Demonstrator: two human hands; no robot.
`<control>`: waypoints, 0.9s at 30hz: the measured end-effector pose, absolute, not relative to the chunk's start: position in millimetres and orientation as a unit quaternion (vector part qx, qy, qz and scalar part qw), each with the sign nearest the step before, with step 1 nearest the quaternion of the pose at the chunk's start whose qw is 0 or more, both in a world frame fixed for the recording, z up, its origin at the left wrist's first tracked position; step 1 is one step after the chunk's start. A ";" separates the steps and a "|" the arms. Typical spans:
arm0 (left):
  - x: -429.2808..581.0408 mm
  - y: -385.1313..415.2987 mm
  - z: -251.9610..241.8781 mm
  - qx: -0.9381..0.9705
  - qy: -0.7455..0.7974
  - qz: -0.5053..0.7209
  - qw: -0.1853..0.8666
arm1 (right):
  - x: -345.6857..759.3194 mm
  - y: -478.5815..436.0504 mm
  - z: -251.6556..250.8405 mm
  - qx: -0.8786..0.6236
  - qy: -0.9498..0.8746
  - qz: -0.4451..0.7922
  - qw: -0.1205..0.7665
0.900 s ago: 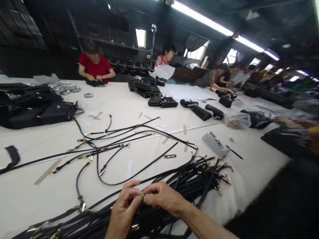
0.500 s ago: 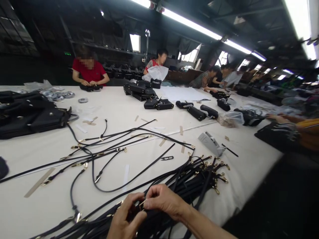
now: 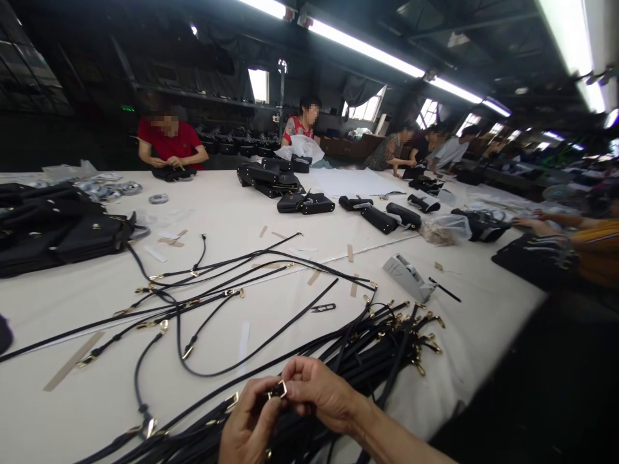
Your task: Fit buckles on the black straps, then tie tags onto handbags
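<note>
My left hand (image 3: 249,426) and my right hand (image 3: 318,390) meet at the bottom middle, both pinched on a small gold buckle (image 3: 278,389) at the end of a black strap. Under them lies a thick bundle of black straps (image 3: 367,351) with gold clasps, fanned toward the right. Several loose thin black straps (image 3: 217,290) with gold fittings sprawl over the white table (image 3: 232,212) beyond my hands.
A pile of black bags (image 3: 58,229) sits at the left, more black bags (image 3: 285,183) at the centre back. A grey tape dispenser (image 3: 409,277) and small snips (image 3: 323,308) lie on the table. Several people work along the far and right edges.
My view has drifted slightly. My hands have turned the buckle up so that it shows between my fingertips; the left hand sits lower than before.
</note>
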State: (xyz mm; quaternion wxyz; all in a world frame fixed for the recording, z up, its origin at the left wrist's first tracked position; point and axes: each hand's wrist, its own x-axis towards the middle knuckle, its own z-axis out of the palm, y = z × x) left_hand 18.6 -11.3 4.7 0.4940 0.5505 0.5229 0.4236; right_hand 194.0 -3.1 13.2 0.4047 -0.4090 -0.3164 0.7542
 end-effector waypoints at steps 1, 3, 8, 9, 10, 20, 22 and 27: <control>21.3 -11.3 4.8 0.554 0.516 0.434 0.488 | 190.9 -3.9 14.0 -0.406 -0.321 0.750 0.412; 24.5 -10.5 4.7 0.571 0.499 0.447 0.475 | 185.5 -6.2 14.4 -0.410 -0.336 0.735 0.423; 31.3 -11.1 6.8 0.569 0.480 0.435 0.507 | 178.7 -13.9 12.2 -0.374 -0.358 0.722 0.459; 33.3 -11.9 6.5 0.560 0.484 0.431 0.516 | 177.8 -15.1 12.7 -0.369 -0.376 0.716 0.458; 35.2 -12.6 5.5 0.554 0.486 0.428 0.523 | 176.5 -15.9 13.6 -0.380 -0.406 0.699 0.450; 35.1 -10.3 20.0 0.623 0.495 0.301 0.526 | 170.4 -6.4 27.4 -0.497 -0.428 0.583 0.479; 36.3 -13.3 24.5 0.614 0.485 0.261 0.566 | 180.3 -1.1 36.4 -0.444 -0.327 0.651 0.522; 39.9 -17.0 15.5 0.480 0.458 0.201 0.720 | 206.8 14.1 43.7 -0.361 -0.213 0.746 0.517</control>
